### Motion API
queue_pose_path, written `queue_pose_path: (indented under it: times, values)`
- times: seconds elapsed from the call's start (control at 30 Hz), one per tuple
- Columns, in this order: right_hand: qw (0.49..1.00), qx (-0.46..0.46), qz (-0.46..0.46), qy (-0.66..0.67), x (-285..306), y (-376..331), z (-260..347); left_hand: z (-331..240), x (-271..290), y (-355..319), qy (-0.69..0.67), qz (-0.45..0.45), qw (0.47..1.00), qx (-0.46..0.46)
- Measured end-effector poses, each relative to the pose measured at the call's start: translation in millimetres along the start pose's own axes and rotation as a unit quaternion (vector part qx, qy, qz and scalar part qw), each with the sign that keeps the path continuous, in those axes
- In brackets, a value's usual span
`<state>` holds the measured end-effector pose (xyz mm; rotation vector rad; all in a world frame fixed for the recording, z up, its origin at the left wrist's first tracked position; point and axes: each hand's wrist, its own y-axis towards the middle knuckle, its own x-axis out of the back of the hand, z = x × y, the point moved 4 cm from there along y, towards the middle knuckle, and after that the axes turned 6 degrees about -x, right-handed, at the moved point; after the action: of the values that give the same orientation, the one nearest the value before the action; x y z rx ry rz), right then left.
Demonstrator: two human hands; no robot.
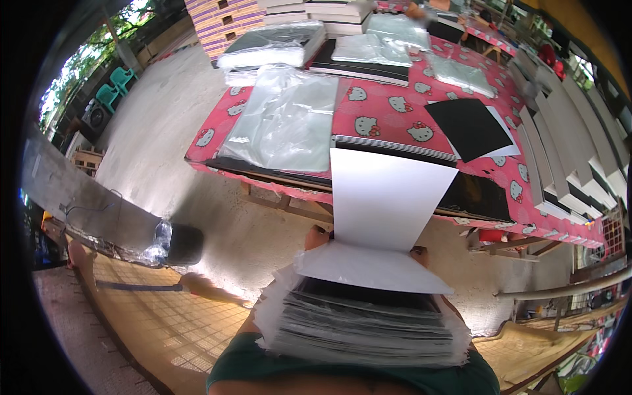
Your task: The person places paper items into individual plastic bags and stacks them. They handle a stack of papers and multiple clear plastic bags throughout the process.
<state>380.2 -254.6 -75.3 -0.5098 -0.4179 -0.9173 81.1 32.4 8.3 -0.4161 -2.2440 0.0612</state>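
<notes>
A thick stack of black sheets in clear plastic sleeves [368, 329] rests on my lap, over green shorts. Across its top lies a white, plastic-covered sheet [375, 266]. Beyond that a blank white sheet [388, 197] stands nearly upright, its upper end overlapping the table edge. A small patch of skin [317, 238] shows left of this sheet's base, and another skin patch [419, 254] shows on the right. Sheets cover the rest, so whether these are my left hand and my right hand or parts of my legs is unclear. No fingers can be made out.
Ahead stands a table with a pink patterned cover [382, 118]. On it lie clear plastic sleeves [289, 118], a black sheet [469, 128] and wrapped stacks [276, 46]. Grey-white boards [559, 151] line the right side. A dark-ended grey bench [131, 227] stands left.
</notes>
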Motion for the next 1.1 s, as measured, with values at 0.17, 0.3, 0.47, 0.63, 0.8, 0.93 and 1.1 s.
queue_pose_path:
  times: [0.17, 0.3, 0.47, 0.63, 0.8, 0.93, 1.1]
  values:
    - [0.955, 0.053, -0.125, 0.262, 107, -36, 182, -70, 167, 2, 0.016, -0.269, 0.917, -0.295]
    - [0.951, 0.221, 0.079, 0.201, 155, -68, 331, -146, 286, 48, 0.225, -0.367, 0.828, -0.36]
    - [0.856, 0.268, 0.408, 0.168, 108, -113, 442, -250, 319, 55, -0.142, -0.159, 0.899, -0.381]
    - [0.778, 0.18, 0.5, 0.335, 52, -119, 492, -315, 324, -45, -0.335, -0.203, 0.81, -0.436]
    - [0.804, 0.18, 0.348, 0.447, 69, -108, 483, -300, 276, -79, -0.43, -0.079, 0.804, -0.402]
    - [0.768, 0.19, 0.329, 0.516, 77, -105, 468, -294, 258, -75, -0.316, -0.066, 0.837, -0.442]
    - [0.682, 0.165, 0.354, 0.619, 85, -108, 452, -292, 262, -67, -0.224, -0.137, 0.857, -0.443]
